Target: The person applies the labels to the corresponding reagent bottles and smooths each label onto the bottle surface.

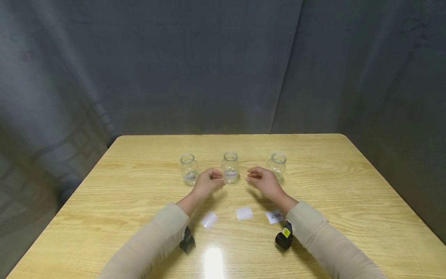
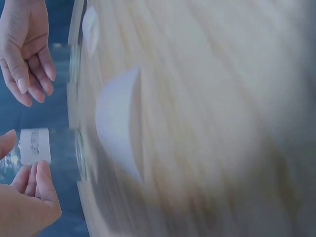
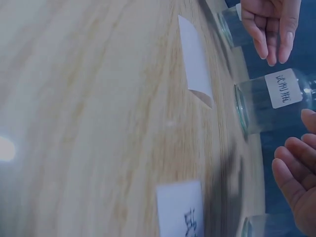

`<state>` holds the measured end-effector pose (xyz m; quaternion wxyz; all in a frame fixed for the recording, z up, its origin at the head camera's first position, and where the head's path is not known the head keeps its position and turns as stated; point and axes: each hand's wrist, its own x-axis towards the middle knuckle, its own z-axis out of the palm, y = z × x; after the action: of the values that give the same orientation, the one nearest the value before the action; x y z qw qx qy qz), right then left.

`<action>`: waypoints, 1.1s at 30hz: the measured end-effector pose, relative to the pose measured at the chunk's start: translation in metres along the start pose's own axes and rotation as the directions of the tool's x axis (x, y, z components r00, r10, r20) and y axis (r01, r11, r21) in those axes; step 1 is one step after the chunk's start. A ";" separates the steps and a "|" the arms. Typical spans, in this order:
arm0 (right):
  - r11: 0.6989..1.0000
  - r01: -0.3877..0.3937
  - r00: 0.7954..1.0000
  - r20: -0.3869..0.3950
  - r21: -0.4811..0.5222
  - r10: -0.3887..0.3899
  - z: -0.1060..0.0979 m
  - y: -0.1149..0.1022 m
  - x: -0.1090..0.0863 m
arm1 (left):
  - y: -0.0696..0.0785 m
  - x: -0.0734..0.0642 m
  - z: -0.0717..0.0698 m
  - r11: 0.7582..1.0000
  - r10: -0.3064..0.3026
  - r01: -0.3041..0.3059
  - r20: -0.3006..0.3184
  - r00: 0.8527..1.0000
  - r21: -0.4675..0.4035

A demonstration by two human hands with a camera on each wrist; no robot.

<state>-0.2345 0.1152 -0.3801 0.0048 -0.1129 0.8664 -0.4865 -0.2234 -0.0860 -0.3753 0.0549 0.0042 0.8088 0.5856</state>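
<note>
The middle glass jar stands upright between my two hands, a white label with handwritten characters on its front. My left hand is at the jar's lower left, fingertips beside the label and fingers loosely bent. On the other side, my right hand hovers a short way off, fingers relaxed and holding nothing. A second labelled jar stands to the left, partly behind my left hand. The third jar is behind my right hand, its lower part hidden.
Three pieces of white paper lie on the wooden table nearer to me: a curled left one, a middle slip and a right slip with handwriting. A dark grey curtain hangs behind the table.
</note>
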 end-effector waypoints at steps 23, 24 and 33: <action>0.996 -0.030 0.991 0.130 -0.084 0.041 -0.036 0.021 -0.040 | 0.004 -0.013 0.040 0.997 0.071 -0.075 0.295 0.953 0.002; 0.996 -0.037 0.989 0.139 -0.085 0.049 -0.038 0.022 -0.042 | 0.005 -0.013 0.042 0.997 0.073 -0.078 0.305 0.950 0.005; 0.990 -0.030 0.974 0.219 -0.134 0.059 -0.048 0.028 -0.055 | 0.014 -0.021 0.055 0.998 0.044 -0.054 0.352 0.935 0.020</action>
<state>-0.1913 0.1803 -0.3843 0.1053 -0.1472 0.8926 -0.4129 -0.1982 -0.0310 -0.3776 0.1838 0.1297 0.7942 0.5644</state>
